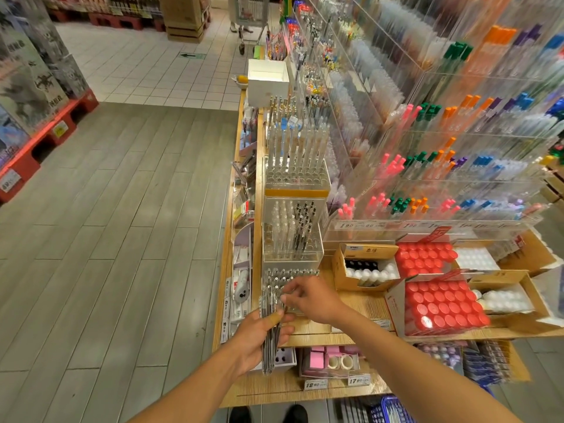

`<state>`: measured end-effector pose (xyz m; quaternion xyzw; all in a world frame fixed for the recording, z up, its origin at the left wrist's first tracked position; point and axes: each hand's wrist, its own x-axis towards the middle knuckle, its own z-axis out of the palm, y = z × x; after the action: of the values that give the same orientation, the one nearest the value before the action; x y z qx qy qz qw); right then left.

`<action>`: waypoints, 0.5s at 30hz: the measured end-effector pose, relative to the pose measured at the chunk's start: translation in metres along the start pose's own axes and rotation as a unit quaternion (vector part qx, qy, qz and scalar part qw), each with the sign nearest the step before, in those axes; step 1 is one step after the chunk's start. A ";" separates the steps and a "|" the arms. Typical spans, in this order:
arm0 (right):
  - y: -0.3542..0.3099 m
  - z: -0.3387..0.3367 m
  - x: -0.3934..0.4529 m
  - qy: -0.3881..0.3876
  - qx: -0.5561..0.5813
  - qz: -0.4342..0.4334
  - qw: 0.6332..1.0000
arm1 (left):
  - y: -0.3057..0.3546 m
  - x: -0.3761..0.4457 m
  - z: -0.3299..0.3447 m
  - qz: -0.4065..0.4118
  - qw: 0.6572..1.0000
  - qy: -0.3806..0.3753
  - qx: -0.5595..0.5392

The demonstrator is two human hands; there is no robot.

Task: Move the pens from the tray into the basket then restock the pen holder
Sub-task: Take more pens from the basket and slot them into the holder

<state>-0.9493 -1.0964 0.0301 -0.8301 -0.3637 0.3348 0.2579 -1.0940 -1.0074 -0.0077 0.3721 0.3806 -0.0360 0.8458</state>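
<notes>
Nearest, at the bottom edge below the pen holder, are 2 dark shoes [268, 415], with a blue basket [389, 409] just to their right on the floor, partly hidden under the desk [320, 326].

Above them both forearms reach toward the pen holder [291, 283], a clear block of sockets at the desk's front corner. The left hand [258, 337] is curled round a bundle of slim pens [270, 334], held roughly upright just in front of the holder. The right hand [311, 296] hovers over the holder's near side, its grip a pinch of thumb and forefinger at the top of the bundle; whether it has 1 pen free I cannot tell, the spot is blurred.

No tray is visible from here. My guess is the restocking step is in hand: pens are in the fist and the holder already shows rows of pen tops toward its back.

The next move seems to call for drawing 1 pen clear of the bundle, turning it tip down, and finding an open socket on the holder's near side without knocking neighbours.
</notes>
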 end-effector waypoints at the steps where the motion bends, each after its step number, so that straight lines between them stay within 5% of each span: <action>1: 0.000 0.000 0.000 -0.003 0.018 0.004 1.000 | 0.000 0.001 0.001 0.002 1.000 -0.004 0.002; 7: 0.000 0.000 -0.005 -0.040 0.195 0.055 0.978 | 0.001 0.003 0.002 -0.002 1.000 -0.016 -0.018; 15: 0.002 -0.015 -0.009 0.010 0.189 0.043 0.981 | -0.005 0.006 -0.013 -0.014 0.999 0.030 -0.032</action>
<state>-0.9419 -1.1073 0.0414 -0.7846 -0.2550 0.3999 0.3992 -1.0994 -1.0012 -0.0207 0.3405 0.4124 -0.0248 0.8446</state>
